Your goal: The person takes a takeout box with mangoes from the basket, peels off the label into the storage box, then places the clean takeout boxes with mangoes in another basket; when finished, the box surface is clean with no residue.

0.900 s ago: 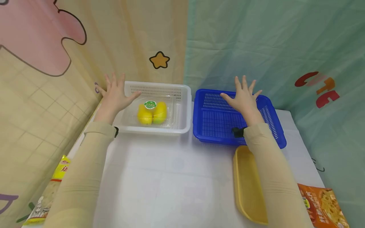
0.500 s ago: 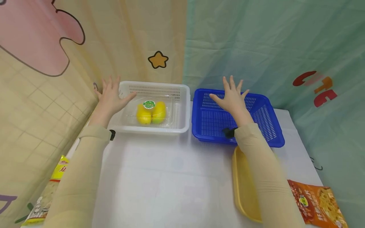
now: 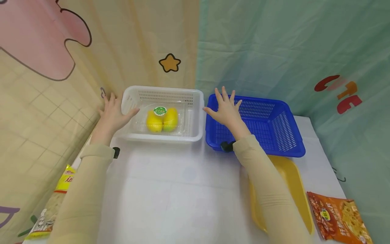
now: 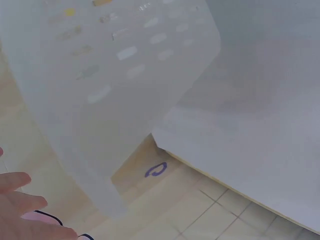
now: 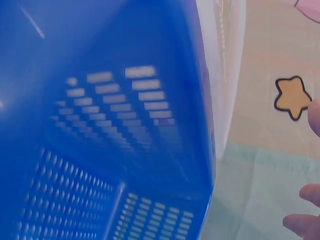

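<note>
A white plastic basket [image 3: 164, 138] stands at the back left, holding a clear plastic box [image 3: 182, 117] with two yellow fruits [image 3: 170, 120] and a green label. My left hand [image 3: 111, 117], fingers spread, is at the basket's left end; in the left wrist view its fingers [image 4: 30, 202] lie apart from the basket wall [image 4: 135, 100]. Over the left part of the blue basket [image 3: 259, 123] is my right hand [image 3: 225, 110], fingers spread and thumb pointing to the white basket's right rim. The right wrist view shows the blue basket's slotted wall [image 5: 125, 100] with fingertips [image 5: 302, 225] off to the side.
A yellow tray [image 3: 292, 183] lies in front of the blue basket, partly under my right sleeve. An orange snack bag [image 3: 339, 217] is at the front right and a yellow-and-clear bag [image 3: 56, 200] at the front left. Printed curtains [image 3: 182, 30] hang close behind the baskets.
My right hand has moved left across the blue basket toward the white one, uncovering more of the yellow tray. The left hand has shifted slightly left and down. The baskets stay in place.
</note>
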Demonstrator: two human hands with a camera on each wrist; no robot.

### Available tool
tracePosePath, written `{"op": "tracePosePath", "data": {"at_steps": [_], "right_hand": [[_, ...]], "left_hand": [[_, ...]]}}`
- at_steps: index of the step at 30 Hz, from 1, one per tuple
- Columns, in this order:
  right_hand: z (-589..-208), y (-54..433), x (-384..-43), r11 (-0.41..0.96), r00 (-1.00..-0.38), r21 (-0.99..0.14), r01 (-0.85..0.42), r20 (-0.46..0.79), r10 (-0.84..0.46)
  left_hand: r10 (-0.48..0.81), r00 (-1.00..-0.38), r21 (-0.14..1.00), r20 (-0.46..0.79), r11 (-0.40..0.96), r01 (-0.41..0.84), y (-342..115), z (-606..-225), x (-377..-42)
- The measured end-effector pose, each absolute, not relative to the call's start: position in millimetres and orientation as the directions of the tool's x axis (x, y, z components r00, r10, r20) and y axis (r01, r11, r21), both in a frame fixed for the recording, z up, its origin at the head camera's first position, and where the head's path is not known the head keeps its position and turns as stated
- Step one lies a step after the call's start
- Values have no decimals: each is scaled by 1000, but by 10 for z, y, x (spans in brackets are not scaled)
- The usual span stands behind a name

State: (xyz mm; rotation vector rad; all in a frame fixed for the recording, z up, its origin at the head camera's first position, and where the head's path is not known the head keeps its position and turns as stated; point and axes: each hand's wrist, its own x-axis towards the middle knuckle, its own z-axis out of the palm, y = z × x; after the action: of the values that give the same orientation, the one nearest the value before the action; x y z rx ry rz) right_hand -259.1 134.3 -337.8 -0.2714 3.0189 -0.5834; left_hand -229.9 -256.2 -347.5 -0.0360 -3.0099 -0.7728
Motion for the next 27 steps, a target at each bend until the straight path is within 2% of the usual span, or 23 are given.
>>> {"op": "tracePosePath", "data": {"at_steps": [18, 27], "right_hand": [[-3613, 556, -2481, 840, -953, -484, -244, -41, -301], [-3728, 330, -2504, 773, -947, -605, -192, -91, -307]], "left_hand": [[-25, -997, 484, -72, 873, -57, -2659, -3814, -2206], [-59, -991, 493, -118, 863, -110, -2724, -3876, -2242]]}}
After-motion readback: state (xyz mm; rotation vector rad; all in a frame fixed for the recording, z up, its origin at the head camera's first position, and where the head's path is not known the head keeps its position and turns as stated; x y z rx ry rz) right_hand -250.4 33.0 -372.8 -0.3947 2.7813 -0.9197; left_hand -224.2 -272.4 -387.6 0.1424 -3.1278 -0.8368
